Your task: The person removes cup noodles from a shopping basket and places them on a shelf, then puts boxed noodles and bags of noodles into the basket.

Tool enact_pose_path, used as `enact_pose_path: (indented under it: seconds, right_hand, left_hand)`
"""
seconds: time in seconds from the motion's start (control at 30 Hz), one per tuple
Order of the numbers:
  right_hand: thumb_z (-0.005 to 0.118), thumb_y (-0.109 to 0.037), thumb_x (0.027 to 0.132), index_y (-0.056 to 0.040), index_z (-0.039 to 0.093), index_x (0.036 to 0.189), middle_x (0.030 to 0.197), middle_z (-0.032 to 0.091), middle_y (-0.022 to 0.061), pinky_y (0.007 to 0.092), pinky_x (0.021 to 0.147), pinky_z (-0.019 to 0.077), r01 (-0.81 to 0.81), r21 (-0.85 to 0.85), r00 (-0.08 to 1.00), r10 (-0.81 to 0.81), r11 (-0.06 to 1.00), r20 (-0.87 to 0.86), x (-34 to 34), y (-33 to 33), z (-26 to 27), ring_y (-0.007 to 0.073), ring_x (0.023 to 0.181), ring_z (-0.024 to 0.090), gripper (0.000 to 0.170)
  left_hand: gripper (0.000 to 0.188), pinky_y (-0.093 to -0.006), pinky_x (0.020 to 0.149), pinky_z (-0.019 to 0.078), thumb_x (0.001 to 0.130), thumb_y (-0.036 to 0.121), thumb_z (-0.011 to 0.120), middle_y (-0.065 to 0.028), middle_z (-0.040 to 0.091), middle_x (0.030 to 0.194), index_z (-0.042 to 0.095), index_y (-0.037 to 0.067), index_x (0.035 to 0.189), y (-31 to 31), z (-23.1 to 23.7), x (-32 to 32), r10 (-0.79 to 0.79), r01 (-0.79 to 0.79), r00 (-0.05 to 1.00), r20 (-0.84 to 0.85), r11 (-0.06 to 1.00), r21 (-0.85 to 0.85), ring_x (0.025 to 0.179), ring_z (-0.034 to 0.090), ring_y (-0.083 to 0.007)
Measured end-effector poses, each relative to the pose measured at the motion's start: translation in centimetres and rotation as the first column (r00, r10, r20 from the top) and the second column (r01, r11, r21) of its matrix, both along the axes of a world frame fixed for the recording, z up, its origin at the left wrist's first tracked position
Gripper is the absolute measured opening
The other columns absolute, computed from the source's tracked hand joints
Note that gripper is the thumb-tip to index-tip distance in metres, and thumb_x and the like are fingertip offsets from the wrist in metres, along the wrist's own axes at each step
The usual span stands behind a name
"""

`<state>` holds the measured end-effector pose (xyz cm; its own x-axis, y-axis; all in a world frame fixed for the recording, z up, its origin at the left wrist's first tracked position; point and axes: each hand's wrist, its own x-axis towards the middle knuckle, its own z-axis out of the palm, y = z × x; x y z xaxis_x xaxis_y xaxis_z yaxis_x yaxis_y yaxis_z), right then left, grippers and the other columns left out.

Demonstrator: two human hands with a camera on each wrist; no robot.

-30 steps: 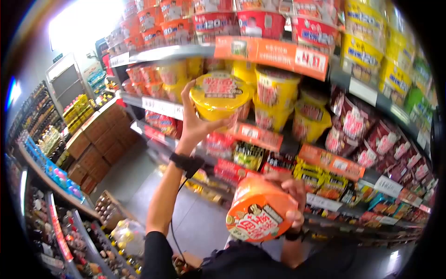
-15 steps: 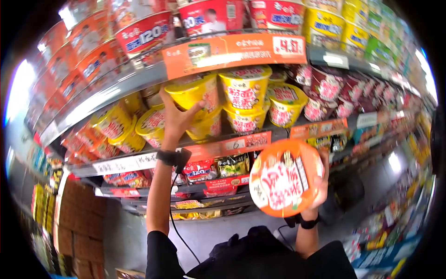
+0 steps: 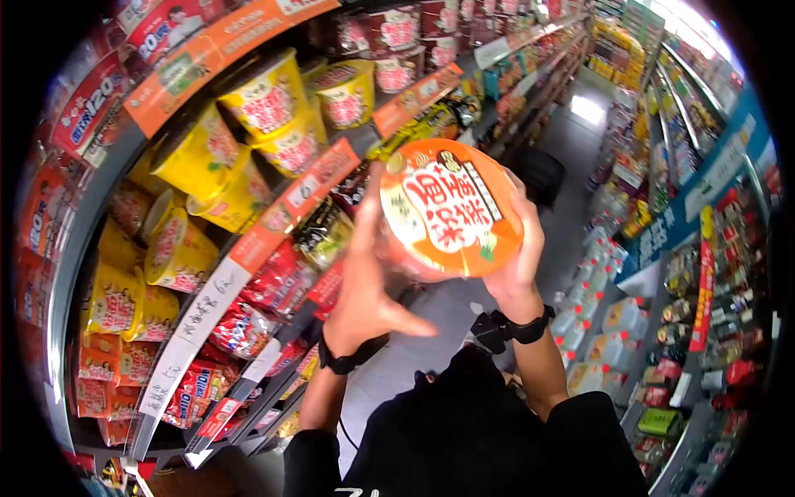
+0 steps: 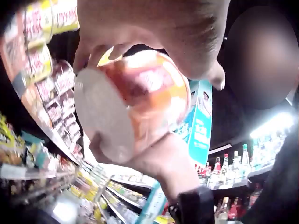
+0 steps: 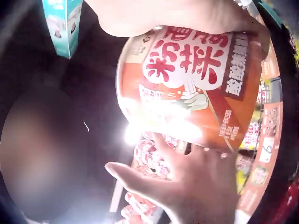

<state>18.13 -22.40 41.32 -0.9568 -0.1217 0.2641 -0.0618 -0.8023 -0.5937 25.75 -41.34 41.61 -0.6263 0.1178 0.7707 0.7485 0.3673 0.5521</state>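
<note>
An orange instant noodle bowl (image 3: 451, 207), its printed lid turned toward the head camera, is held up in front of the body. My right hand (image 3: 517, 248) grips its right side; the right wrist view shows the bowl's printed wall (image 5: 196, 74) below that hand. My left hand (image 3: 360, 290) is at the bowl's left side, its fingers fairly straight along the wall and its thumb spread away. In the left wrist view, the left hand (image 4: 154, 28) lies over the bowl, whose pale base (image 4: 103, 114) faces left.
On the left shelf stand stacked yellow noodle bowls (image 3: 265, 95), with orange packs and red bags (image 3: 240, 327) lower down. A price rail (image 3: 195, 331) runs along the shelf edge. Bottles (image 3: 588, 290) stand along the aisle's right side, and a dark stool-like object (image 3: 534, 174) sits on the floor.
The left hand has let go of a yellow noodle bowl at the shelf and come over to the orange one. The head view has turned right, down the aisle.
</note>
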Motion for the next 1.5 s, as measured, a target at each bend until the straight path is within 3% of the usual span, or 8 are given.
enact_pose_path:
  seconds: [0.2, 0.43, 0.7, 0.87, 0.97, 1.1, 1.33, 1.5]
  right_hand:
    - [0.045, -0.053, 0.108, -0.0118, 0.037, 0.154, 0.150, 0.051, 0.0092, 0.0491, 0.103, 0.0524, -0.429, -0.032, 0.893, 0.429, 0.903, 0.135, 2.8, 5.8, 1.8, 0.0249, 0.132, 0.057, 0.062]
    - [0.087, -0.033, 0.081, -0.0152, 0.008, 0.161, 0.151, 0.034, 0.0159, 0.0449, 0.096, 0.0577, 0.098, 0.568, 0.920, 0.143, 0.817, -0.365, 0.9, 9.8, 0.0, 0.0276, 0.136, 0.047, 0.114]
    - [0.086, -0.029, 0.083, -0.0071, 0.013, 0.161, 0.156, 0.037, 0.0168, 0.0405, 0.116, 0.0378, -0.062, 0.451, 0.905, 0.241, 0.890, -0.351, -2.4, 15.3, 1.9, 0.0257, 0.142, 0.043, 0.109]
    - [0.064, -0.054, 0.099, -0.0008, 0.032, 0.154, 0.145, 0.051, 0.0132, 0.0384, 0.113, 0.0402, -0.073, 0.232, 0.934, 0.148, 0.970, -0.326, -5.7, 16.0, -2.3, 0.0234, 0.134, 0.051, 0.083]
    - [0.057, -0.039, 0.107, -0.0132, 0.006, 0.168, 0.160, 0.041, 0.0215, 0.0442, 0.105, 0.0548, -0.263, 0.194, 0.958, 0.280, 0.945, -0.066, -8.8, 17.8, -9.3, 0.0314, 0.135, 0.054, 0.083]
    - [0.054, -0.052, 0.105, 0.0015, 0.031, 0.155, 0.148, 0.048, 0.0122, 0.0385, 0.115, 0.0374, -0.175, 0.351, 0.910, 0.287, 0.920, -0.299, -10.0, 17.4, -0.2, 0.0226, 0.139, 0.047, 0.077]
    - [0.095, -0.062, 0.062, -0.0014, 0.029, 0.156, 0.149, 0.051, 0.0129, 0.0421, 0.112, 0.0457, -0.280, 0.300, 0.880, 0.369, 0.912, -0.301, -16.9, 19.0, -0.3, 0.0228, 0.132, 0.056, 0.130]
    - [0.037, -0.075, 0.100, -0.0080, 0.029, 0.160, 0.162, 0.038, 0.0130, 0.0511, 0.120, 0.0368, -0.550, 0.196, 0.728, 0.581, 0.812, -0.365, -25.5, 18.4, -7.2, 0.0323, 0.145, 0.045, 0.090]
  left_hand:
    - [0.124, -0.0438, 0.120, 0.0364, 0.071, 0.039, 0.094, -0.0219, 0.035, 0.160, 0.020, -0.002, 0.162, 4.6, 0.3, -1.3, -0.096, 0.082, 0.989, 0.109, 0.988, 0.128, 0.148, 0.039, -0.0290]
    - [0.120, -0.0444, 0.117, 0.0416, 0.087, 0.065, 0.073, -0.0161, 0.026, 0.165, 0.002, 0.012, 0.167, 10.8, 0.3, -1.9, -0.228, 0.001, 0.938, 0.261, 0.754, 0.656, 0.148, 0.038, -0.0296]
    - [0.147, -0.0457, 0.126, 0.0186, 0.075, 0.042, 0.094, -0.0186, 0.005, 0.172, -0.019, 0.008, 0.164, 16.2, -1.5, -4.0, -0.310, 0.270, 0.951, -0.019, 0.796, 0.542, 0.158, 0.015, -0.0298]
    - [0.132, -0.0472, 0.124, 0.0260, 0.069, 0.028, 0.099, -0.0235, 0.014, 0.169, 0.010, 0.014, 0.165, 18.7, -4.6, -3.7, 0.137, -0.111, 0.990, -0.044, 0.920, 0.377, 0.154, 0.025, -0.0382]
    - [0.129, -0.0496, 0.120, 0.0321, 0.066, 0.024, 0.099, -0.0257, 0.022, 0.164, 0.014, 0.009, 0.162, 19.8, -4.0, -4.9, 0.340, -0.274, 0.901, -0.271, 0.928, 0.253, 0.150, 0.032, -0.0398]
    - [0.112, -0.0564, 0.112, 0.0417, 0.068, 0.024, 0.099, -0.0307, 0.027, 0.156, 0.030, 0.023, 0.156, 21.3, 1.2, -8.0, 0.591, -0.559, 0.708, -0.387, 0.804, 0.203, 0.144, 0.039, -0.0483]
    - [0.082, -0.0554, 0.106, 0.0412, 0.076, 0.023, 0.092, -0.0244, 0.042, 0.156, 0.049, 0.032, 0.145, 22.8, 2.4, -13.9, 0.585, -0.664, 0.549, -0.597, 0.739, 0.113, 0.137, 0.047, -0.0450]
    - [0.123, -0.0473, 0.109, 0.0460, 0.069, 0.029, 0.098, -0.0328, 0.023, 0.164, 0.022, 0.025, 0.165, 21.2, 1.6, -17.0, 0.456, -0.419, 0.754, -0.473, 0.888, 0.189, 0.140, 0.046, -0.0413]
